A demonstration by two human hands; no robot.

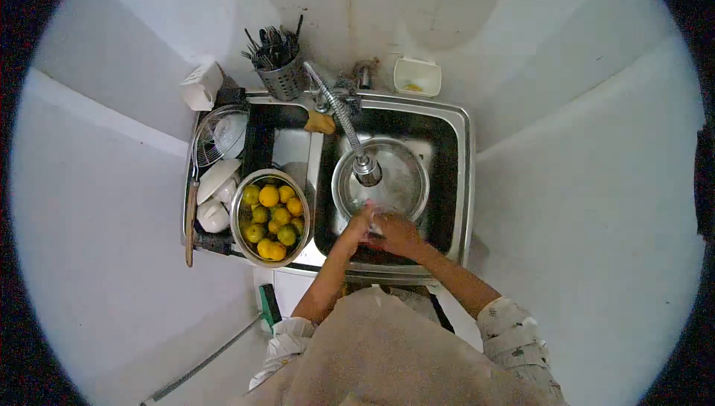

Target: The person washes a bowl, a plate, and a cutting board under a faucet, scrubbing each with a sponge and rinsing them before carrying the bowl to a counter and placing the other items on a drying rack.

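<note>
My left hand (360,227) and my right hand (398,233) are close together over the near edge of a round metal basin (417,171) in the right sink. Something small, clear and reddish shows between them, too blurred to name. The fingers of both hands are smeared and partly hidden. Above the basin hangs the head of a flexible faucet (366,168). Left of the hands, a metal bowl (236,221) holds several yellow and green citrus fruits (281,216).
White dishes (213,216) and a wire strainer (211,138) with a wooden handle lie at the left. Behind the sink stand a cutlery holder (283,81) and a pale container (418,77). A yellow sponge or cloth (320,122) rests on the divider.
</note>
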